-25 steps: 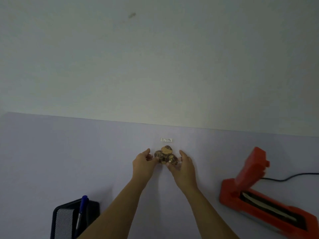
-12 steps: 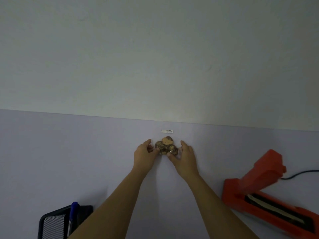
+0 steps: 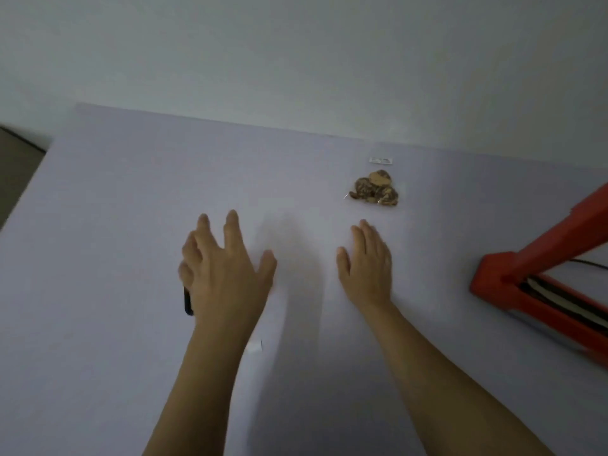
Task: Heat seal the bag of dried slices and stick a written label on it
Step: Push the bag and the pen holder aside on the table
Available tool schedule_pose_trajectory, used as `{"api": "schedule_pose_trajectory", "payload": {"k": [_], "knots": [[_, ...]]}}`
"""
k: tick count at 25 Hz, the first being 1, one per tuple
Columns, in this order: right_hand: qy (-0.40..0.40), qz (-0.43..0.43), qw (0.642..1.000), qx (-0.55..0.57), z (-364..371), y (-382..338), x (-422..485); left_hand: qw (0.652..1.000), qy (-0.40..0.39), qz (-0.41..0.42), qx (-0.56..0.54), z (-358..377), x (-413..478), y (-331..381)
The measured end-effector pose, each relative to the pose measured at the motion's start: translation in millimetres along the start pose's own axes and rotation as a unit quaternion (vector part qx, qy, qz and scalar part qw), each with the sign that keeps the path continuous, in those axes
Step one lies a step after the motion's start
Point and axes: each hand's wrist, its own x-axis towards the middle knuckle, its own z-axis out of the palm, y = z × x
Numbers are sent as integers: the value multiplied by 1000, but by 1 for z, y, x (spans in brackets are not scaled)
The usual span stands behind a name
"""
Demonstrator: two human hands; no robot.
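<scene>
Two hands hang over the desk (image 3: 131, 225), and neither grips anything: your left hand (image 3: 223, 268) has its fingers (image 3: 230, 228) spread wide, and your right hand (image 3: 367, 261) is flat with the fingers loosely together, palm down. The bag of dried slices (image 3: 375, 192) lies on the desk beyond your right hand, apart from it, with a small white label (image 3: 381, 160) just behind it near the wall. To your right stands the red heat sealer (image 3: 533, 278), its arm raised and the sealing strip exposed. A dark object, perhaps a pen (image 3: 188, 301), shows at the edge of your left hand; whether you touch it cannot be told.

Whether the bag is sealed cannot be read from here, and no label shows on it, so the labelling looks undone.

For the step in hand, likely fetching the pen or label:
- Pick up the pen with your left hand without sweeping the small white scrap (image 3: 254, 347) beside your forearm.
- Write on the label flat on the desk, before peeling it.
- Press it onto a smooth patch of bag, away from the lumpy slices, rubbing from the middle outward.
</scene>
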Motion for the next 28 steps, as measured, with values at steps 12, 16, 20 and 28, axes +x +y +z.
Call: {"api": "schedule_pose_trajectory", "payload": {"k": [12,16,20,28], "knots": [[-54,-6,994,-95,9,4,-4,982,-39,20,-186,26,71,30],[-55,-6,994,-92,8,5,-4,978,-77,83,-176,46,142,98],[-50,-6,994,-93,7,7,-4,982,-82,110,-128,70,174,136],[-45,-7,995,-90,7,8,-3,985,-46,79,-147,73,189,157]]}}
